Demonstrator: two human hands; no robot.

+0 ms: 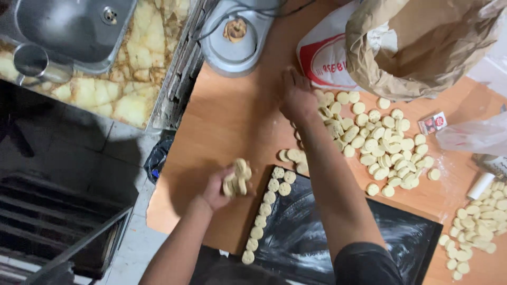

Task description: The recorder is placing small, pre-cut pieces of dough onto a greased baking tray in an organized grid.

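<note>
Pale dough discs (236, 178) sit bunched in the left hand (215, 189), fingers curled round them, beside the black tray (317, 232). Right hand (297, 97) lies far, spread flat, touching the dough pile (375, 142).

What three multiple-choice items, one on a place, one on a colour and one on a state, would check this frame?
1. Where do the placed dough pieces lie on the tray?
A. along its left edge
B. at its middle
C. at its right corner

2. What colour is the tray?
A. white
B. black
C. red

3. What is the left hand doing?
A. resting flat
B. holding several dough pieces
C. gripping a cup

Answers: 1 A, they run in a row down the left edge; 2 B, dark surface streaked with flour; 3 B, pieces are bunched in its fingers.
</note>
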